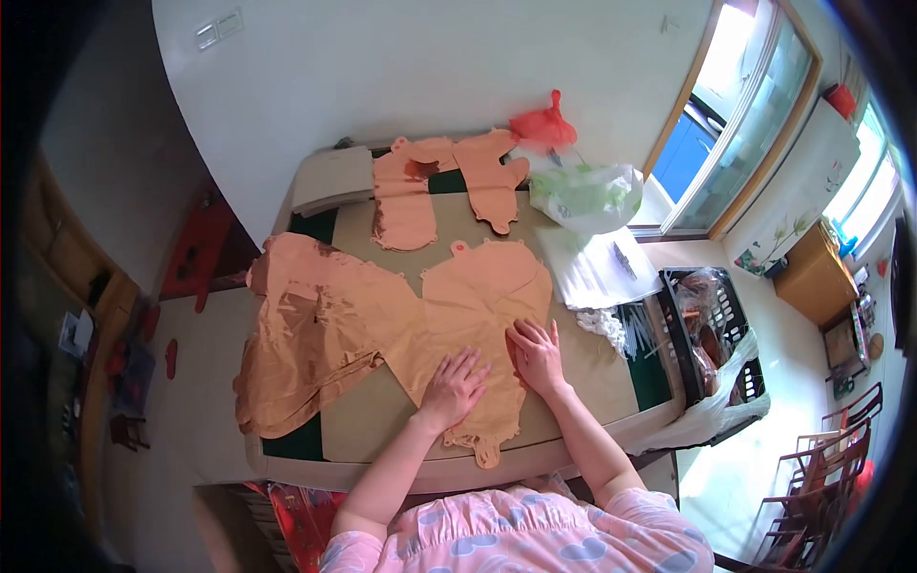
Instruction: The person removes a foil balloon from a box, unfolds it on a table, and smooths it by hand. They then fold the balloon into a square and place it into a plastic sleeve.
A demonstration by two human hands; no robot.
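Nearest: pink patterned top [516, 535], its sleeves leading out to both hands.
Left hand [454, 382]: palm down, fingers spread flat, gripping nothing, resting on the peach cut-out sheet [478, 296].
Right hand [537, 355]: likewise flat and unclenched, just beside the left.
Sheet: spread on the table [592, 382] under both palms; fabric or foil, hard to tell.
Left of the fingers: crumpled heap of like sheets [306, 334].
Handling: probably light, limp and slippery; best pinched at an edge beyond the fingertips.

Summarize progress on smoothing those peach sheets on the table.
Looks done: two peach sheets lying flat at the far end of the table. In hand: left hand and right hand press flat on the middle sheet. Likely left: the crumpled heap hanging over the left edge.
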